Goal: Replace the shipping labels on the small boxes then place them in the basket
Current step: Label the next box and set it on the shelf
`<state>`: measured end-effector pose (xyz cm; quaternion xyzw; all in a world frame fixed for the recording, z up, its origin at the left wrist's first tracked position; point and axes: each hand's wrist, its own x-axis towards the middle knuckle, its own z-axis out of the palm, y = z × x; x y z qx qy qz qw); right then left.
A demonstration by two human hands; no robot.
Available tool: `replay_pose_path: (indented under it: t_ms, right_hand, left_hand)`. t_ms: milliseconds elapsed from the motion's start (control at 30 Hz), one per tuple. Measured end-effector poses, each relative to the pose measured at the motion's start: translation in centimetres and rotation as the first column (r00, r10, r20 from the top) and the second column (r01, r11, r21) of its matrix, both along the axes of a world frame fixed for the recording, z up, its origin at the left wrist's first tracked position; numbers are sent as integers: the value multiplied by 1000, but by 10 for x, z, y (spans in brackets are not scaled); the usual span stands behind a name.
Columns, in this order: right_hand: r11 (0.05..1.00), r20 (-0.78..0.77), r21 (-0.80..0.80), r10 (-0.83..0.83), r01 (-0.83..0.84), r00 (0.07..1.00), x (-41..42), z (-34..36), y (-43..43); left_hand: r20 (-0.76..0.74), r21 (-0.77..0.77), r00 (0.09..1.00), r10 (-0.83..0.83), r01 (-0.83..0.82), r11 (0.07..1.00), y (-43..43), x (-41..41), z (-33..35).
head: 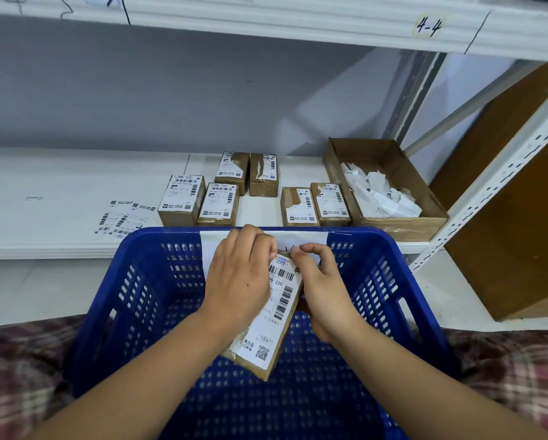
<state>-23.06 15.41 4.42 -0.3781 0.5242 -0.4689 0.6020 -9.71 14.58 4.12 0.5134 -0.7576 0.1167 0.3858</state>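
Both hands are over the blue basket (pixel 133 296), holding one small box (pixel 260 360) between them, tilted, with its near end lower. The box is above the basket floor, not set down. Its shipping label (pixel 277 309) faces up, barcodes visible.

The left hand (pixel 237 281) grips the box's left far part, fingers curled over the far edge. The right hand (pixel 325 293) grips the right side, with thumb and index finger pinched at the label's far corner. Can't tell if that corner is lifted.

There is a white paper tag (pixel 211 246) on the basket's far rim, partly hidden by the hands.

On the white shelf (pixel 44 192) beyond the basket stand six other small boxes (pixel 181 200), labels up, in three pairs: two near left, two far centre, two near right. Some of their labels look partly torn.

Loose label sheets (pixel 123 217) lie flat on the shelf, left of the boxes, near the basket's far left corner.

An open cardboard carton (pixel 377 147) sits on the right of the shelf, just beside the right pair, with crumpled white paper scraps (pixel 383 192) inside.

The upper shelf edge has a handwritten "4-4" tag (pixel 429 25). A brown board (pixel 504 201) leans at far right. Plaid fabric (pixel 12 360) shows in both near corners.
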Motion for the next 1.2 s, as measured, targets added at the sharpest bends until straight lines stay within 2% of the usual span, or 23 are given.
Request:
replay_pose_path:
  t_ms: [100,333,467,567,667,800,933,1200]
  right_hand:
    - [1000,0,-22,0,0,1000,1,2,1]
    - [997,-62,-83,-6,1,998,2,6,4]
    - [993,-93,-116,-22,11,995,0,5,5]
    - [990,-76,-127,-72,62,995,-2,6,3]
    - [987,-35,-127,-107,101,994,-4,9,2]
    - [993,19,-99,-66,68,998,-7,12,1]
    - [994,26,-106,-21,24,999,-6,11,4]
    - [996,0,-93,13,-12,1000,-6,14,4]
  left_hand:
    - [-14,-16,999,-34,33,999,1,0,1]
    - [-228,74,961,-158,178,981,8,0,13]
    - [-373,170,919,-124,199,965,9,1,19]
    - [-430,245,900,-71,192,951,8,1,20]
    - [-432,299,902,4,139,944,8,1,18]
    - [-458,290,889,-4,153,945,10,-1,18]
    - [-457,232,888,-45,167,958,11,-3,19]
    - [-321,76,940,-114,145,986,11,-1,14]
